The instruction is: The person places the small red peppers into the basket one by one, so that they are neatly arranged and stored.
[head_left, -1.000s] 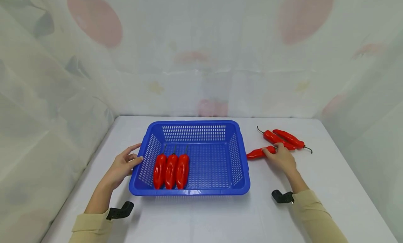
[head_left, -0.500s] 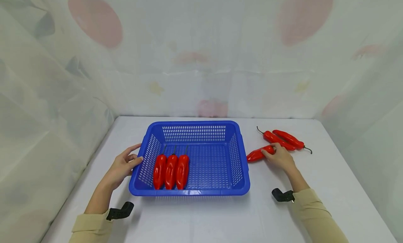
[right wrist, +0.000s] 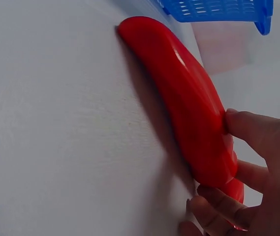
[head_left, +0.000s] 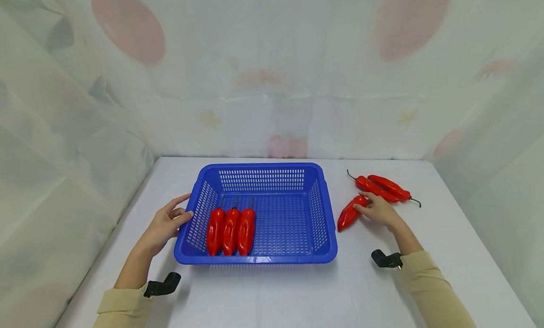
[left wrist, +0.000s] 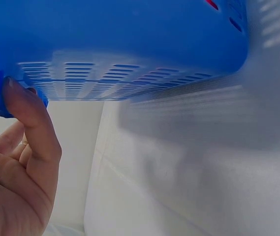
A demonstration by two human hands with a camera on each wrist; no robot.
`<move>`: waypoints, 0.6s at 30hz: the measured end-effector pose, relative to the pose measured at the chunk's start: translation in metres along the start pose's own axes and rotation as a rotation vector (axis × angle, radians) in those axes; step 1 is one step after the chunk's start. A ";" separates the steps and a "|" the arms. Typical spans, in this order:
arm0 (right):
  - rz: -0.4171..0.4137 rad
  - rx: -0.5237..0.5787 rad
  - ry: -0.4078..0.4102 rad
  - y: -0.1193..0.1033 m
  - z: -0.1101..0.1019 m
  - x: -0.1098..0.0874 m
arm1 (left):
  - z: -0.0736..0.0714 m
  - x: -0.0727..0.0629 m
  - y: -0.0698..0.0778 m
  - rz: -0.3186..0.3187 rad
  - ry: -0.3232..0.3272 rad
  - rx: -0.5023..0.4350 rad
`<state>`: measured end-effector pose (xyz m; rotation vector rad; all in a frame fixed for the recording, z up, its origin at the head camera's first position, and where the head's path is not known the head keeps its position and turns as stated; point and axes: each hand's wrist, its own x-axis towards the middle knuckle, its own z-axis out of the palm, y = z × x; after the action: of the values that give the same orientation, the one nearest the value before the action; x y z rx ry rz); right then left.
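Pepper (right wrist: 179, 93), glossy, tapered, perforated rectangular basket (head_left: 255, 260)

White table (head_left: 272, 299); pale sheet (head_left: 272, 35) behind, printed with faded red ovals (head_left: 128, 28), yellow star (head_left: 210, 119)

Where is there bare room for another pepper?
Free: the floor of the blue basket right of its three peppers, and the white table between the sleeves. Crowded: the basket's left side, taken by those peppers and held by the left hand, and the table just right of the basket, where the right hand holds one pepper near two loose peppers.
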<state>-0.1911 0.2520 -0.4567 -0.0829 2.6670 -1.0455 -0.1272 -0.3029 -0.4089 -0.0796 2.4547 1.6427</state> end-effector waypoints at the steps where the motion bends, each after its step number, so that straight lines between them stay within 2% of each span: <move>1: -0.004 0.006 -0.009 0.000 -0.001 0.000 | 0.000 0.000 0.000 0.002 0.000 0.000; 9: -0.013 0.056 -0.072 -0.001 -0.006 0.002 | 0.000 0.000 0.000 0.009 0.002 0.009; 18: -0.033 0.096 -0.101 -0.003 -0.006 0.004 | 0.000 0.000 -0.001 0.007 0.001 0.007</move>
<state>-0.1964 0.2533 -0.4507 -0.1563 2.5292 -1.1456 -0.1275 -0.3035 -0.4101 -0.0708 2.4636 1.6374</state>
